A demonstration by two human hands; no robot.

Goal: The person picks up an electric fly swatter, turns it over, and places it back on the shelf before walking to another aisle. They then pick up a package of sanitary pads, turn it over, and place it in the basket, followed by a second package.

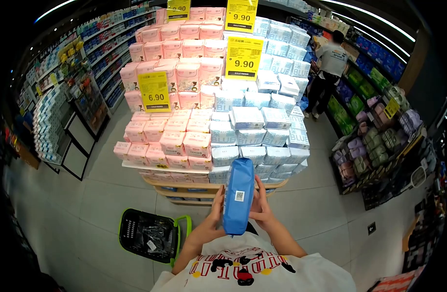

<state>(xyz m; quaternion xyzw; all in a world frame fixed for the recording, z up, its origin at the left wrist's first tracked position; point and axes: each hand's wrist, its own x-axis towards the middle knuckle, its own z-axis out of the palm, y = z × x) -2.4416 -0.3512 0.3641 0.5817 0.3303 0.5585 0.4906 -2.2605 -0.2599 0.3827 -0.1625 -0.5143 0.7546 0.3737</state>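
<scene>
Between my two hands is a blue soft package point(239, 204), held upright in front of my chest with a small white code label facing me. My left hand point(216, 208) presses against its left side, and my right hand point(261, 203) grips the right side; some fingers are hidden behind it. Just beyond the package rises a stepped display of pale blue-and-white tissue packs point(247, 118). Pink tissue packs point(172, 141) fill the left half of that display.
A black shopping basket point(131, 248) with a green handle sits on the floor at my left, with dark packaged items inside. Yellow price signs point(243, 58) hang on the display. To the right, slippers point(374, 141) fill a rack, and another person point(332, 61) stands by the shelves.
</scene>
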